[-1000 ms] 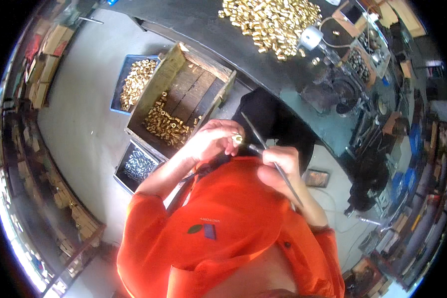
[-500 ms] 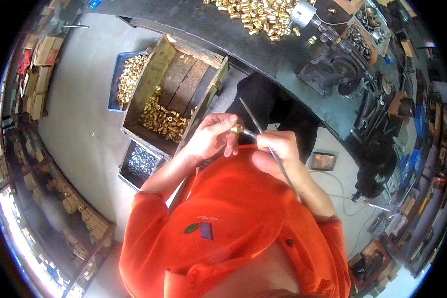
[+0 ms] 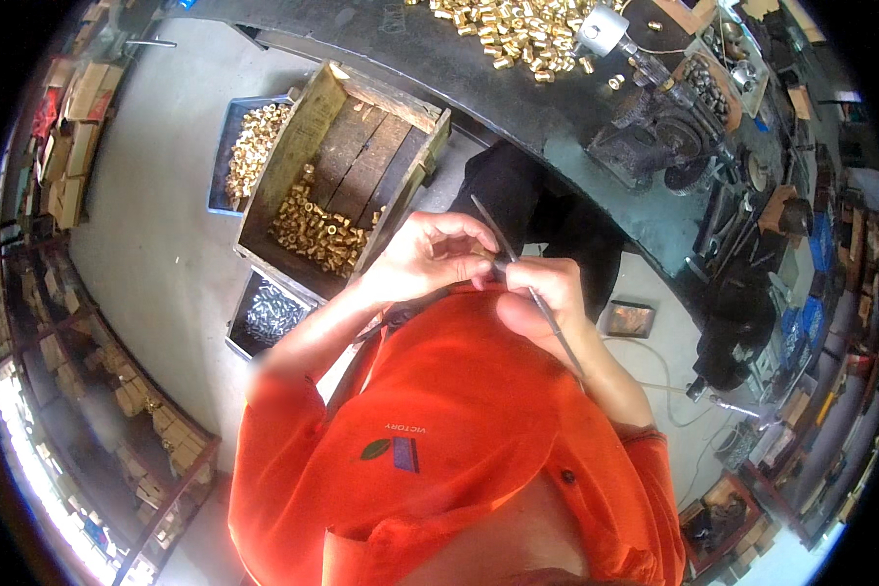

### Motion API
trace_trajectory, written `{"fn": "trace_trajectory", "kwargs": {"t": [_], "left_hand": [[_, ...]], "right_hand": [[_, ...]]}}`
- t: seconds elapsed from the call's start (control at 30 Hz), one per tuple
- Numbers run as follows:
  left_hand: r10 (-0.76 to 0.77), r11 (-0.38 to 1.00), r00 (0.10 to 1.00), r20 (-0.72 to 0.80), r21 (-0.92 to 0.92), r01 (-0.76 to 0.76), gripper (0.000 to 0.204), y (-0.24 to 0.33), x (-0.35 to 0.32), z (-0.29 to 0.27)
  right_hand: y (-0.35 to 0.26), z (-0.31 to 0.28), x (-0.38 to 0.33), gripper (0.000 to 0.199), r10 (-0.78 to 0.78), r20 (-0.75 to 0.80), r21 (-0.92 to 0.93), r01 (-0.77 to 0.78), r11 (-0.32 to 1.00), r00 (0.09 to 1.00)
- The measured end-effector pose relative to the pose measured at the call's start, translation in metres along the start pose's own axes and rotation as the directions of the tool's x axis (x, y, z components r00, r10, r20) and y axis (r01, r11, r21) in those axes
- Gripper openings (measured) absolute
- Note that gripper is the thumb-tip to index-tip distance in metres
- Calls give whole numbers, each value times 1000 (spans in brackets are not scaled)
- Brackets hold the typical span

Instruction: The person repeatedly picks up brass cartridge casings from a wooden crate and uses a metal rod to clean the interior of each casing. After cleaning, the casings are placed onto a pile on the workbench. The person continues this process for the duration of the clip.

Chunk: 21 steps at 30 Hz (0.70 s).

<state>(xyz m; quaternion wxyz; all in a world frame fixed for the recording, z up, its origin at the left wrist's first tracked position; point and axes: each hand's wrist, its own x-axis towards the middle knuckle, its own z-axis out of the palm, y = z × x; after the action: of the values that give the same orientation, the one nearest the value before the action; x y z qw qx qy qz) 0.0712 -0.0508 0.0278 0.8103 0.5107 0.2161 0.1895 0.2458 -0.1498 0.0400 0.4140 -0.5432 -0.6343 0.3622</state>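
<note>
My left hand [image 3: 428, 256] is closed with thumb and fingers around a small brass fitting [image 3: 482, 251], mostly hidden by the fingertips. Close beside it, my right hand [image 3: 549, 289] is a closed fist. A long thin dark metal rod [image 3: 494, 223] runs slantwise through that fist, one end pointing up past the fingers and the other along my forearm. From the same fist a short metal shaft [image 3: 500, 266] reaches to the fitting; how far it sits inside cannot be seen. Both hands are in front of my orange shirt.
A wooden crate [image 3: 308, 127] holding brass fittings [image 3: 322, 232] stands to the left, between a blue tray [image 3: 221, 156] of similar pieces and a bin of silvery parts [image 3: 273, 314]. On the dark bench [image 3: 361, 44] ahead lie a brass pile [image 3: 518, 34] and a greasy machine [image 3: 659, 137].
My left hand has shifted slightly right, and its fingers have closed over the brass fitting, which showed plainly before. My right hand has barely moved and still holds the rod.
</note>
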Motion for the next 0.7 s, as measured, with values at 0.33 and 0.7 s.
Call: {"fn": "trace_trajectory", "kwargs": {"t": [0.33, 0.7], "left_hand": [[450, 512, 879, -157, 852, -109, 20, -12, 12, -16], [475, 436, 871, -123, 893, -111, 21, -15, 16, -17]], "right_hand": [[-36, -33, -10, 37, -98, 81, 92, 90, 992, 992], [-33, -28, -2, 27, -50, 152, 155, 26, 988, 987]]}}
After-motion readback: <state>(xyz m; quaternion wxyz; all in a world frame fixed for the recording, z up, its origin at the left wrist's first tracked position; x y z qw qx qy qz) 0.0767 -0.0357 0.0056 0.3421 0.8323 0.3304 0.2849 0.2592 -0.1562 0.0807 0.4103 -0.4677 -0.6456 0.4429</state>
